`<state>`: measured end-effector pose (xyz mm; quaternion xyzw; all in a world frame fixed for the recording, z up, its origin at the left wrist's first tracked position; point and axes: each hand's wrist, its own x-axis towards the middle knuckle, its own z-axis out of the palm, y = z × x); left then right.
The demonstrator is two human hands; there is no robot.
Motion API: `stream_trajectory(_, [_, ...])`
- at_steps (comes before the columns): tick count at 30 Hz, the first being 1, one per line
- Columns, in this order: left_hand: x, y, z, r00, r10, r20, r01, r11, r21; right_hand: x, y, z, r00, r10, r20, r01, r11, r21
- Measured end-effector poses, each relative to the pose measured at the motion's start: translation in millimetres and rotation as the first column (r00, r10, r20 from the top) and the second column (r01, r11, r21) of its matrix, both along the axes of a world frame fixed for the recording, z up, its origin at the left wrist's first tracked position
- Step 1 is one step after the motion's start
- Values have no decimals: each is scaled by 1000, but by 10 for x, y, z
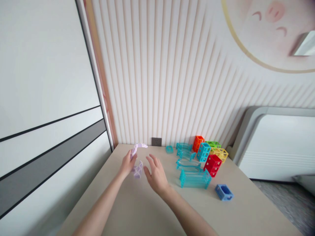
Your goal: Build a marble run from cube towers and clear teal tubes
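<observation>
My left hand (pixel 127 163) is closed around a pale purple curved plastic toy piece (pixel 139 145), which arches up and to the right above the tabletop. Just under that hand, a pale purple section with triangular lattice sides (pixel 138 170) shows; whether it is joined to the arch is hidden by my fingers. To the right, my right hand (pixel 157 173) hovers with its fingers apart, holding nothing. Its fingertips point toward the purple pieces without touching them. Nearest on its other side are clear teal curved track pieces (pixel 195 178).
On the table (pixel 128 209), right of my hands, stand block frames: orange (pixel 198 143), light blue (pixel 203 152), red (pixel 212 165), yellow (pixel 222 154) and green (pixel 213 144). A blue block with a round hole (pixel 224 192) lies nearer. A small teal square (pixel 169 149) sits by the ribbed wall.
</observation>
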<state>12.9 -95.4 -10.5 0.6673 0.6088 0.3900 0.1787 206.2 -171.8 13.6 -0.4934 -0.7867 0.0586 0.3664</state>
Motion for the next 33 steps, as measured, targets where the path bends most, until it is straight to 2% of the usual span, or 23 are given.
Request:
stream_trajectory(2, [-28, -261, 129, 994, -100, 33, 99, 995, 14, 104, -48, 234, 996, -4, -85, 13, 994, 105])
stream_trajectory(4, [-31, -532, 277, 981, -190, 44, 189, 981, 32, 186, -86, 484, 994, 8, -106, 3, 995, 102])
stream_trajectory(5, [-22, -664, 352, 968, -246, 44, 243, 968, 53, 218, -105, 598, 994, 35, -102, -31, 999, 43])
stream_trajectory(7, [10, -903, 494, 940, -339, 34, 335, 939, 82, 268, -148, 782, 987, 121, -108, -139, 975, -175])
stream_trajectory(8, [29, -1005, 556, 919, -394, 18, 391, 915, 98, 290, -175, 847, 977, 162, -138, -196, 937, -289])
stream_trajectory(10, [68, -1176, 654, 863, -504, -26, 504, 858, 98, 335, -244, 931, 935, 260, -242, -347, 813, -468])
stream_trajectory(13, [113, -1364, 740, 815, -577, -42, 579, 814, 52, 416, -398, 983, 836, 398, -379, -549, 609, -572])
stream_trajectory(14, [125, -1416, 755, 812, -582, -30, 583, 812, 30, 445, -460, 991, 812, 427, -399, -584, 566, -582])
stream_trajectory(16, [148, -1514, 770, 817, -576, 4, 576, 817, -13, 498, -593, 1003, 790, 446, -421, -612, 537, -580])
stream_trajectory(18, [175, -1602, 777, 834, -551, 37, 552, 833, -49, 544, -715, 1015, 788, 451, -420, -615, 556, -558])
stream_trajectory(19, [190, -1641, 780, 836, -547, 55, 549, 833, -68, 564, -767, 1020, 801, 451, -393, -598, 589, -543])
stream_trajectory(21, [220, -1705, 795, 815, -570, 109, 579, 809, -103, 602, -841, 1027, 856, 444, -265, -516, 698, -497])
stream_trajectory(23, [246, -1747, 824, 776, -607, 172, 628, 767, -130, 633, -881, 1018, 901, 427, -75, -419, 816, -397])
stream_trajectory(25, [267, -1778, 867, 758, -618, 208, 649, 745, -152, 652, -903, 988, 906, 413, 97, -378, 890, -257])
stream_trajectory(27, [291, -1811, 919, 762, -616, 201, 647, 742, -178, 651, -926, 941, 898, 399, 186, -379, 915, -137])
stream_trajectory(29, [329, -1856, 972, 771, -618, 153, 637, 751, -175, 629, -963, 895, 903, 378, 205, -371, 926, -69])
stream_trajectory(33, [422, -1942, 1058, 827, -562, -16, 559, 825, -78, 564, -1066, 854, 925, 319, 207, -329, 944, 12])
